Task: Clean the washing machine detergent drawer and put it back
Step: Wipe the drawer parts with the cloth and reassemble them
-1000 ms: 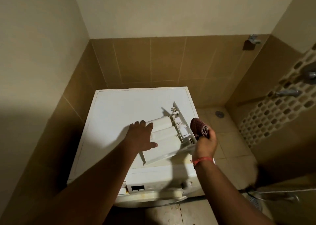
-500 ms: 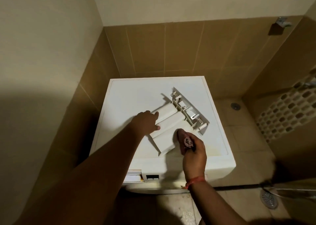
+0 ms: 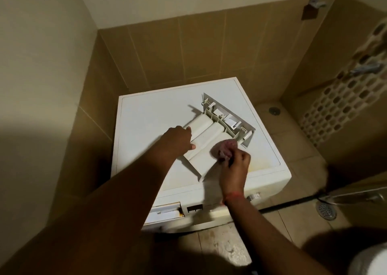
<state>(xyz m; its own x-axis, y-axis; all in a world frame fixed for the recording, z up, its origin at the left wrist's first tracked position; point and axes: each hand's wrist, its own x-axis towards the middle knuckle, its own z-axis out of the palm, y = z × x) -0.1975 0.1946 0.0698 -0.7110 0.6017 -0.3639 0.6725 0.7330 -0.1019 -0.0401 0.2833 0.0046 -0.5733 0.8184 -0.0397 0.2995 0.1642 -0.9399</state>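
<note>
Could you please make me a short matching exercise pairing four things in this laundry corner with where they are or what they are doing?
Things:
1. white plastic detergent drawer
2. crumpled reddish-pink cloth
3. left hand
4. round metal floor drain

Places or states:
A. gripped by the right hand against the drawer
B. set in the tiled floor, right of the machine
C. lying upside down on the white washing machine top
D. resting on the drawer's left edge

Pairs: 1-C, 2-A, 3-D, 4-B
</note>
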